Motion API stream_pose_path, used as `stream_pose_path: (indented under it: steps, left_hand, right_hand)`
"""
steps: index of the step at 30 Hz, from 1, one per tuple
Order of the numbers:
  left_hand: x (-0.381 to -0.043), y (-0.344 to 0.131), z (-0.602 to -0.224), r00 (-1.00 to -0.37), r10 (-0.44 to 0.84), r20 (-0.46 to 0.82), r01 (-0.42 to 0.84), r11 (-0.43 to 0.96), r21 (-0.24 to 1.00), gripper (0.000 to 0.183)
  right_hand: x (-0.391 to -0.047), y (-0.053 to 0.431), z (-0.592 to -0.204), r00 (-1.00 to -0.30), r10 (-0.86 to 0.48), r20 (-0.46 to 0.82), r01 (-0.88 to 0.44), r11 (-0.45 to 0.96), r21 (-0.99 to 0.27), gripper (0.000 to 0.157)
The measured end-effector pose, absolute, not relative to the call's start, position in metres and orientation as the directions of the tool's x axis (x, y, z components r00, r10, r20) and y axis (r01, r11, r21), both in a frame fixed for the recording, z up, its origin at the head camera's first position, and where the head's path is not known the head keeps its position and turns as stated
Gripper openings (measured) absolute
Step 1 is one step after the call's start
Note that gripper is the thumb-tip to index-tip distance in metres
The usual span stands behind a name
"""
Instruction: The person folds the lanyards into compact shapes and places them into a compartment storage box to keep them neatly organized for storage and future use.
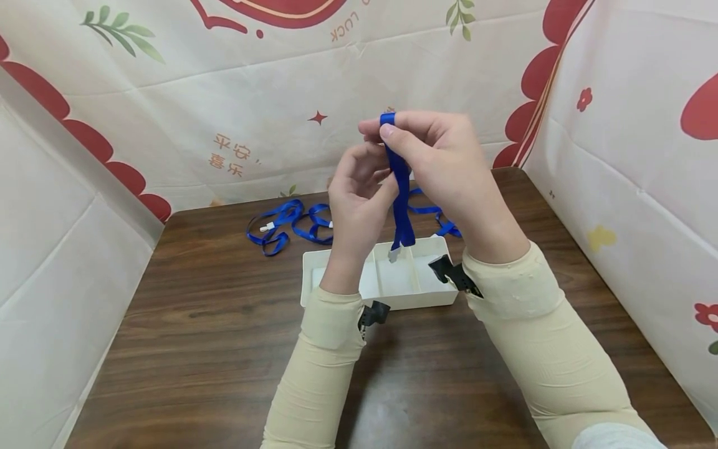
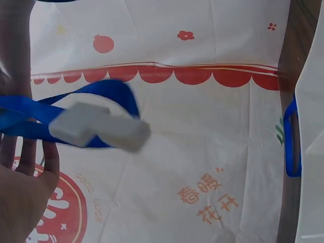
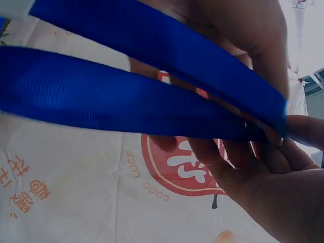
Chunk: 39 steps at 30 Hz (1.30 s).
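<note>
A blue lanyard (image 1: 401, 209) hangs folded in front of me, its pale clip (image 2: 96, 126) at the lower end. My right hand (image 1: 449, 149) pinches its top bend between thumb and index finger. Just below, my left hand (image 1: 361, 193) holds the band with thumb and curled fingers. From the right wrist view, two strands of the ribbon (image 3: 121, 101) cross before the fingers. The clip's lower end overlaps the white tray (image 1: 417, 299) in the head view, above its middle part.
Further blue lanyards with white clips lie behind the tray, some on the left (image 1: 288, 215) and one on the right (image 1: 426, 210). Dividers split the tray. The brown table (image 1: 224, 324) meets printed cloth walls (image 1: 269, 93) at the back and sides.
</note>
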<state>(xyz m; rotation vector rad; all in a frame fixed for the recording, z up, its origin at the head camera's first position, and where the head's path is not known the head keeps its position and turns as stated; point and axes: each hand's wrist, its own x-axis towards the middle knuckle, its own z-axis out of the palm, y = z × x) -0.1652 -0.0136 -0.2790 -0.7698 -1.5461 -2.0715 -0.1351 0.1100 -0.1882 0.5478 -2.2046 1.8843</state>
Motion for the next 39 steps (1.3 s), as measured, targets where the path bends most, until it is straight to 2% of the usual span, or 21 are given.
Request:
stream_pose_path:
  steps: [4,10,17,26,39]
  left_hand:
    - [-0.164,-0.010,-0.273,-0.763,-0.053,0.644,0.636,-0.244,0.732,0.027]
    - [-0.166,-0.010,-0.268,-0.797,-0.078,0.599,0.591,-0.306,0.747,0.018]
    - [-0.167,-0.015,-0.284,-0.819,0.003,0.573,0.539,-0.336,0.772,0.019]
    - [-0.164,-0.009,-0.316,-0.855,0.115,0.505,0.473,-0.222,0.852,0.023]
    - [-0.164,-0.005,-0.318,-0.861,0.056,0.505,0.480,-0.238,0.845,0.025]
  right_hand:
    - [-0.137,0.111,-0.191,-0.910,-0.161,0.381,-0.404,0.148,-0.903,0.025]
    - [-0.136,0.111,-0.191,-0.914,-0.162,0.371,-0.396,0.167,-0.903,0.026]
    - [-0.132,0.113,-0.189,-0.926,-0.136,0.351,-0.370,0.151,-0.917,0.026]
    - [-0.131,0.114,-0.190,-0.926,-0.114,0.361,-0.374,0.122,-0.920,0.025]
    - [-0.132,0.114,-0.194,-0.931,-0.102,0.351,-0.362,0.133,-0.923,0.025]
